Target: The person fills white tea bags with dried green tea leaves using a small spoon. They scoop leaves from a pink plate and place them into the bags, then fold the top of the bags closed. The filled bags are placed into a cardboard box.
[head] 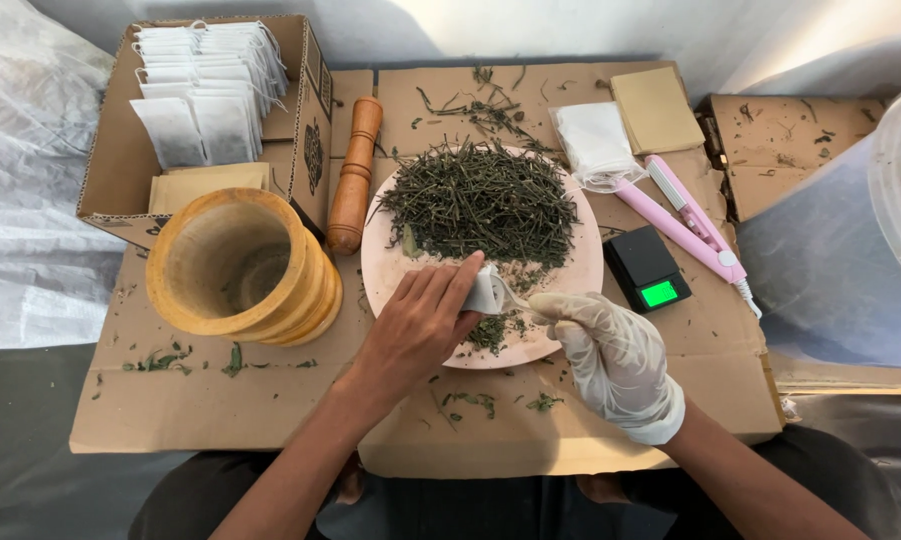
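Risks first. The small white filter bag (484,291) is pinched at 1 edge only by the bare left hand (417,330), fingers closed on it, so it could sag or fold shut and dried herb would land on the pink plate (390,275) or the cardboard-covered counter (220,400) instead of inside. Loose bits already lie on the cardboard near both hands. The gloved right hand (610,350) has its fingertips pressed together right at the bag's mouth; whether it holds a pinch of herb or a small tool I cannot tell. A slippery glove could drop stems. The bag hangs over the plate's near rim, so a nudge could push the herb pile (478,200) off the edge.

The bag: white, thin, papery, slightly crumpled, mouth facing right, sitting between the 2 hands, just above the plate's front part. Fill level hidden by fingers.

Around: wooden mortar (238,265) left of plate, pestle (355,175) beside it, cardboard box of empty bags (210,85) behind, small black scale (647,268) and pink sealer (685,220) to the right.
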